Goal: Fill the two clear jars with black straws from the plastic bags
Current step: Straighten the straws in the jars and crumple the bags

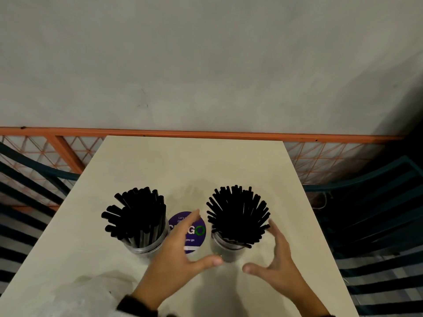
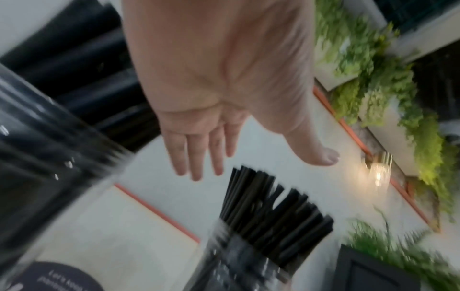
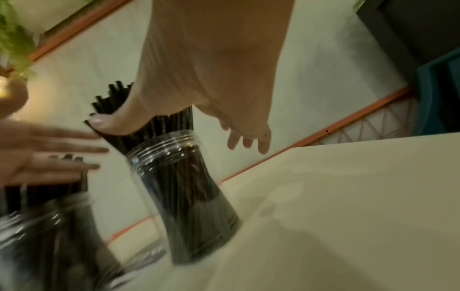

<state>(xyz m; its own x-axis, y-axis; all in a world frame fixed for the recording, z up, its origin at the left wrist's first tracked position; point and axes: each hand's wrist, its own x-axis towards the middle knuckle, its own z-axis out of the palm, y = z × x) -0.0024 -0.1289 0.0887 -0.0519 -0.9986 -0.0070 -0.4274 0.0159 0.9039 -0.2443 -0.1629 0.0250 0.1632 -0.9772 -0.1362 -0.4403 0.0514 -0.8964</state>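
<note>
The left hand [image 1: 176, 252] has its fingers [image 2: 196, 157] straight and held close together, thumb spread wide, and holds nothing; in the head view it reaches between the two jars, fingertips over a round purple sticker [image 1: 194, 236] on the surface [image 1: 206, 161]. The right hand [image 1: 278, 259] is likewise spread, fingers [image 3: 245, 140] loosely extended, thumb well out. Its fingers lie close by the right side of the right jar [image 1: 226, 242] and its thumb points at the near side, but whether anything touches the plastic cannot be told; the wrist views are blurred. Between them the two hands bracket this jar. Both jars stand upright on the surface, each packed with black straws: those in the right jar [image 1: 238, 213] are thin and fan outward, those in the left jar [image 1: 146, 244] look thicker [image 1: 137, 216] and lean toward the far left. A crumpled clear plastic bag [image 1: 75, 291] lies at the near left edge, by the left sleeve [image 1: 135, 305]. Behind the surface runs an orange rail [image 1: 206, 133] with mesh, and dark slatted chairs [image 1: 377, 225] stand on either side.
</note>
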